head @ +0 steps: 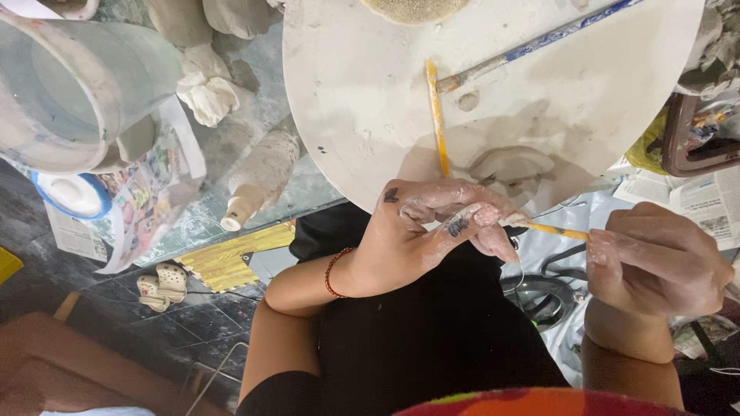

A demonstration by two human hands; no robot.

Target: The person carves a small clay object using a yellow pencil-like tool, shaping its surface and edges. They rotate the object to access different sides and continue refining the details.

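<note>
A thin yellow-handled tool (pixel 556 229), right of frame centre, is gripped in the closed right hand (pixel 655 262) and steadied at its tip by the pinched fingers of the left hand (pixel 439 231), below the round white board (pixel 362 100) kept close for clay work.

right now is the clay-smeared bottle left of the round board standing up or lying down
Lying down. The bottle rests on its side on the glass surface, nozzle end pointing toward the lower left, beside the round board.
</note>
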